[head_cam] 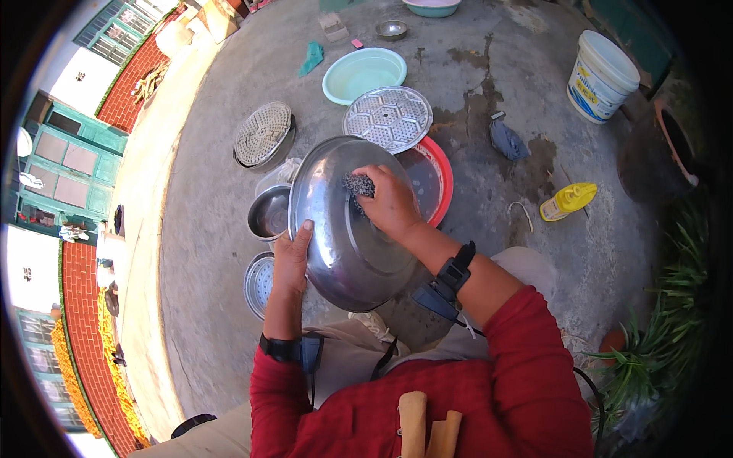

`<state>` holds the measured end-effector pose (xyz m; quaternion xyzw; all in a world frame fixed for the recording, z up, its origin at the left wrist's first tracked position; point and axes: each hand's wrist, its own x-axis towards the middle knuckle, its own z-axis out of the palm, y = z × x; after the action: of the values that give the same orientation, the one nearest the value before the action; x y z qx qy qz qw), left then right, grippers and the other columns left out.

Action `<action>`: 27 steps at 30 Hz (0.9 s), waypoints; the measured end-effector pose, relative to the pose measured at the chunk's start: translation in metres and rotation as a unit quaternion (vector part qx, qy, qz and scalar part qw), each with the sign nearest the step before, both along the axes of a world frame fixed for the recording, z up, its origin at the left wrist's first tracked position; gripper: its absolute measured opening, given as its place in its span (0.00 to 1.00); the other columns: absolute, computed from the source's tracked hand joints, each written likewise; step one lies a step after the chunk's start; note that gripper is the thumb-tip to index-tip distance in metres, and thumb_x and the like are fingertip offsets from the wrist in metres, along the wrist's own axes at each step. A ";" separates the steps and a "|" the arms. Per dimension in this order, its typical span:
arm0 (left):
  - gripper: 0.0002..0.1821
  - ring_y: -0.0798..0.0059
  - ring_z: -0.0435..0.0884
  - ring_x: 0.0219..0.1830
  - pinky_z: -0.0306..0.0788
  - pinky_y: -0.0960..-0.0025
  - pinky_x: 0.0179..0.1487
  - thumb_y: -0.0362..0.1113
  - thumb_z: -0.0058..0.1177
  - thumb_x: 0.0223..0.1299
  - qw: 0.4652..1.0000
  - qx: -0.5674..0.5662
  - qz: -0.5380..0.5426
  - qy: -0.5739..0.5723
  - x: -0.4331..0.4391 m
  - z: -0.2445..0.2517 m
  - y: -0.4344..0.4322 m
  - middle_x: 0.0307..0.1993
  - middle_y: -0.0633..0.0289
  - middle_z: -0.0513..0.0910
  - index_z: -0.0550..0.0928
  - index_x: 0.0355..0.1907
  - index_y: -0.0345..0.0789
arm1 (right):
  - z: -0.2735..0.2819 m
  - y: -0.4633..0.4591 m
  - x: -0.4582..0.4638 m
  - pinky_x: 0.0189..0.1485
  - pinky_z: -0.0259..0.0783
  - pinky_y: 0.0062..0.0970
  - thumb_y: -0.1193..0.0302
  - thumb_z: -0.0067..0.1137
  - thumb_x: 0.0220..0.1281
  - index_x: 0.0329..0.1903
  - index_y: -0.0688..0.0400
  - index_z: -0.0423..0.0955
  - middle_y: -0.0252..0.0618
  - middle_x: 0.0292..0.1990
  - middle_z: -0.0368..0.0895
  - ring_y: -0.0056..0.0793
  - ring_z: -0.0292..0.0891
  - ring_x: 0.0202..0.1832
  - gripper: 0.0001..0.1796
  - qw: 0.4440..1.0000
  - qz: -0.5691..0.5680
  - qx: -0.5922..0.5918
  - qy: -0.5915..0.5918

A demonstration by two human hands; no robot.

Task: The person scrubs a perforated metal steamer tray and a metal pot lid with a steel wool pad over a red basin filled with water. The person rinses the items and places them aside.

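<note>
My left hand grips the rim of a large stainless steel basin, thumb on its outer wall. The basin is tilted, with its underside towards me. In my right hand is a steel wool scrubber, pressed against the basin's base. Behind the basin stands a red plastic tub holding greyish water, partly hidden. A perforated aluminium steamer plate rests across the tub's far rim.
Left of the basin are a steel bowl, a perforated steamer pan and a pot with a steamer rack on top. A pale green basin lies beyond. To the right are a yellow bottle and a white bucket.
</note>
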<state>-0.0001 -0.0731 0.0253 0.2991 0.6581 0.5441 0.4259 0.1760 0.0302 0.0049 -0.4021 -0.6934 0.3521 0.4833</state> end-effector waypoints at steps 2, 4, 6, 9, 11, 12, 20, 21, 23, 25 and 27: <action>0.23 0.79 0.80 0.37 0.74 0.73 0.42 0.47 0.59 0.63 1.000 -0.004 0.007 0.017 0.002 0.001 -0.001 0.39 0.62 0.83 0.79 0.49 0.29 | -0.009 0.004 -0.002 0.45 0.73 0.36 0.78 0.63 0.47 0.48 0.53 0.76 0.43 0.41 0.76 0.46 0.77 0.44 0.21 0.994 0.077 -0.056 -0.053; 0.22 0.80 0.80 0.37 0.74 0.74 0.42 0.47 0.59 0.63 1.000 -0.009 0.004 -0.018 0.003 0.003 -0.003 0.40 0.62 0.83 0.79 0.49 0.29 | -0.016 0.005 -0.002 0.45 0.73 0.37 0.79 0.64 0.46 0.48 0.53 0.76 0.43 0.42 0.76 0.46 0.77 0.44 0.22 0.987 0.153 -0.033 -0.047; 0.22 0.80 0.80 0.37 0.74 0.74 0.42 0.47 0.59 0.64 1.000 -0.006 -0.010 -0.001 0.003 0.005 -0.005 0.40 0.62 0.83 0.79 0.49 0.29 | -0.017 0.009 -0.001 0.46 0.72 0.36 0.78 0.63 0.46 0.48 0.53 0.76 0.43 0.42 0.76 0.46 0.77 0.44 0.22 0.992 0.124 -0.016 -0.033; 0.23 0.80 0.80 0.36 0.74 0.74 0.41 0.47 0.59 0.63 1.000 -0.010 -0.011 0.018 0.007 0.007 -0.007 0.39 0.63 0.83 0.79 0.50 0.29 | -0.007 0.015 0.004 0.47 0.72 0.35 0.78 0.62 0.47 0.48 0.55 0.75 0.44 0.42 0.77 0.46 0.77 0.46 0.21 0.995 0.069 -0.062 -0.042; 0.23 0.80 0.80 0.36 0.74 0.74 0.41 0.47 0.60 0.63 1.000 0.003 -0.024 0.014 0.008 0.007 -0.005 0.39 0.63 0.83 0.79 0.50 0.29 | 0.003 0.018 0.006 0.47 0.73 0.35 0.78 0.62 0.48 0.48 0.55 0.75 0.44 0.42 0.77 0.46 0.77 0.46 0.21 0.998 -0.050 -0.042 -0.007; 0.23 0.79 0.80 0.36 0.74 0.74 0.41 0.47 0.60 0.63 0.999 0.022 -0.028 0.009 0.009 0.007 -0.005 0.38 0.63 0.83 0.79 0.50 0.29 | 0.007 0.012 0.007 0.46 0.73 0.36 0.77 0.62 0.48 0.49 0.55 0.76 0.45 0.42 0.77 0.47 0.77 0.45 0.21 0.998 -0.048 -0.045 -0.016; 0.23 0.80 0.80 0.36 0.74 0.75 0.41 0.47 0.59 0.63 1.000 -0.023 -0.020 0.009 0.002 0.008 -0.004 0.39 0.64 0.83 0.79 0.50 0.30 | 0.009 -0.002 0.006 0.45 0.73 0.37 0.77 0.62 0.48 0.48 0.54 0.76 0.45 0.43 0.77 0.47 0.77 0.45 0.20 0.993 0.108 -0.021 -0.036; 0.23 0.80 0.80 0.36 0.74 0.75 0.41 0.47 0.60 0.63 1.000 -0.018 -0.018 0.014 0.002 0.007 -0.004 0.39 0.64 0.83 0.79 0.50 0.30 | 0.008 0.006 0.006 0.46 0.73 0.36 0.77 0.62 0.48 0.48 0.55 0.76 0.44 0.44 0.77 0.47 0.77 0.46 0.20 0.999 0.053 0.002 -0.011; 0.23 0.80 0.80 0.36 0.74 0.75 0.41 0.48 0.60 0.63 0.999 0.004 -0.031 0.009 0.004 0.006 -0.004 0.39 0.64 0.83 0.79 0.50 0.30 | 0.007 0.011 0.005 0.46 0.73 0.36 0.78 0.62 0.48 0.48 0.54 0.76 0.45 0.43 0.77 0.47 0.76 0.45 0.20 0.999 0.018 -0.018 -0.019; 0.23 0.80 0.80 0.36 0.74 0.74 0.41 0.48 0.61 0.62 1.000 -0.011 -0.015 0.022 0.005 0.005 -0.005 0.38 0.65 0.83 0.80 0.50 0.30 | 0.008 0.009 0.005 0.46 0.73 0.36 0.78 0.62 0.48 0.48 0.54 0.76 0.45 0.43 0.77 0.47 0.76 0.45 0.20 1.000 0.018 -0.005 -0.017; 0.23 0.80 0.80 0.36 0.74 0.75 0.41 0.47 0.61 0.62 1.000 -0.013 -0.013 0.008 0.003 0.007 -0.006 0.38 0.65 0.83 0.80 0.50 0.30 | 0.010 0.001 0.005 0.46 0.73 0.36 0.78 0.62 0.47 0.48 0.53 0.76 0.43 0.42 0.76 0.46 0.77 0.45 0.21 0.991 0.117 -0.056 -0.040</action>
<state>0.0031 -0.0796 0.0321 0.3064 0.6646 0.5271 0.4319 0.1812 0.0308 0.0145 -0.3585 -0.7338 0.4281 0.3870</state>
